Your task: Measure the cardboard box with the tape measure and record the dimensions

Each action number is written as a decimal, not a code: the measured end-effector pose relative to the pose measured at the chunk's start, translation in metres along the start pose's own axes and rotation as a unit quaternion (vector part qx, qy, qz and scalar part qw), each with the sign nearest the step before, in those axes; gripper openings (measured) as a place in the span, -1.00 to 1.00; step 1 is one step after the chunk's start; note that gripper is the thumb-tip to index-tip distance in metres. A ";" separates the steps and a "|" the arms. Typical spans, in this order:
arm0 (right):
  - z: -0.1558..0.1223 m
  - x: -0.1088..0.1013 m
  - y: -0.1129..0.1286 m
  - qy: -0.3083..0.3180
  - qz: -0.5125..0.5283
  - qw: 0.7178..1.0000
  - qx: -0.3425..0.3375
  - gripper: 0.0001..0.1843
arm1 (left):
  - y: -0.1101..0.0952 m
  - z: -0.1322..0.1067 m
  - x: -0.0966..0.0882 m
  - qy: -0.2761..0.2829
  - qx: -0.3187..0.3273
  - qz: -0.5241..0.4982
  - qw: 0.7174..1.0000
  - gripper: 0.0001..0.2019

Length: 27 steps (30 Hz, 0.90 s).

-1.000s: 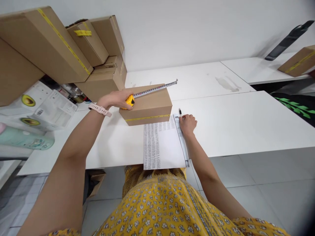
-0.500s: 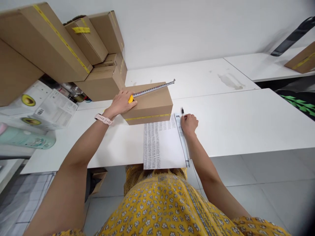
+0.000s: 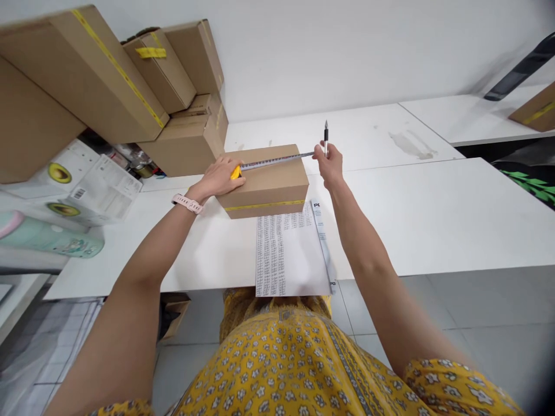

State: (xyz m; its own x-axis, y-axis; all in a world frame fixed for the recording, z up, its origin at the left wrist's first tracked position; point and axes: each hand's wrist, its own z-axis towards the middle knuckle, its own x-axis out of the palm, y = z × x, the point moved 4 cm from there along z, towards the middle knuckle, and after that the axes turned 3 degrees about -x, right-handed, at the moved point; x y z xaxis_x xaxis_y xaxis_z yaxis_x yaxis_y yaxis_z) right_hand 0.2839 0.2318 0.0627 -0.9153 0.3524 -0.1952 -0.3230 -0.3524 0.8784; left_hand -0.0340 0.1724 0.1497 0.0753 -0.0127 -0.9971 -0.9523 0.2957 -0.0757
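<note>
Where hands [image 3: 220, 175] grip, tape measure [image 3: 236, 173] part-hidden

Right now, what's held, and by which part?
Left grip: yellow tape measure, by its case, on top of the box. Right grip: pen, by the barrel; it also seems to pinch the tape blade's free end.

"What's hidden from you?"
"The left hand [image 3: 220, 175] covers part of the tape measure [image 3: 236, 173]; the paper [image 3: 302, 257] is printed too small for me."
"And the edges?"
"I see a bottle [image 3: 52, 237] cut off left, a box [image 3: 538, 111] right."
</note>
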 end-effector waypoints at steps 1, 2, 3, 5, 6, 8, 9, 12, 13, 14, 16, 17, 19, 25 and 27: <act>0.005 0.004 0.000 -0.015 0.017 1.000 0.020 -0.63 | 0.001 0.000 -0.001 0.004 0.002 -0.001 1.000 -0.43; 0.007 0.006 -0.001 -0.031 0.031 0.998 0.041 -0.69 | 0.002 0.000 -0.002 0.009 0.004 -0.003 1.000 -0.42; 0.007 0.008 -0.002 -0.045 0.045 0.996 0.059 -0.73 | 0.005 0.000 -0.003 0.012 0.006 -0.007 1.000 -0.42; 0.002 0.007 -0.001 -0.064 0.065 0.993 0.071 -0.81 | 0.010 0.001 -0.005 0.017 0.014 -0.020 1.000 -0.41; -0.002 0.007 0.001 -0.067 0.075 0.992 0.070 -0.84 | 0.013 0.002 -0.006 0.018 0.022 -0.031 0.999 -0.41; -0.012 0.008 0.008 -0.057 0.091 0.992 0.063 -0.89 | 0.016 0.005 -0.006 0.015 0.045 -0.062 0.997 -0.37; -0.017 0.011 0.012 -0.045 0.094 0.993 0.060 -0.91 | 0.016 0.006 -0.006 0.011 0.056 -0.079 0.995 -0.33; -0.028 0.022 0.027 -0.010 0.063 0.997 0.049 -0.92 | 0.009 0.012 -0.003 -0.006 0.080 -0.120 0.990 -0.16; -0.029 0.025 0.032 -0.004 0.042 0.998 0.041 -0.93 | 0.004 0.014 -0.001 -0.009 0.086 -0.127 0.988 -0.13; -0.030 0.027 0.036 0.000 0.019 0.999 0.034 -0.95 | -0.001 0.016 0.001 -0.009 0.091 -0.130 0.987 -0.11; -0.030 0.030 0.043 0.011 -0.019 1.000 0.021 -0.96 | -0.011 0.018 0.004 -0.007 0.093 -0.131 0.987 -0.09; -0.030 0.030 0.045 0.022 -0.030 0.999 0.017 -0.96 | -0.015 0.019 0.006 -0.008 0.092 -0.130 0.987 -0.09; -0.029 0.029 0.047 0.045 -0.034 0.998 0.014 -0.94 | -0.019 0.020 0.007 -0.014 0.091 -0.133 0.987 -0.08; -0.038 0.012 0.047 0.008 0.054 0.998 0.012 -0.65 | -0.019 0.022 0.010 -0.030 0.099 -0.151 0.983 -0.01; -0.044 0.001 0.049 -0.012 0.093 0.996 0.014 -0.50 | -0.017 0.023 0.012 -0.034 0.098 -0.154 0.983 0.03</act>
State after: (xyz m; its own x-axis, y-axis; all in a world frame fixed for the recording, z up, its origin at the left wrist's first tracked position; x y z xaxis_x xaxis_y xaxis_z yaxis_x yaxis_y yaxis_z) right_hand 0.2570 0.1771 0.0864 -0.9526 0.3036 -0.0185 -0.1416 -0.3889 0.9103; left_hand -0.0096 0.1894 0.1397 0.3764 -0.0679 -0.9239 -0.8065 0.4668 -0.3629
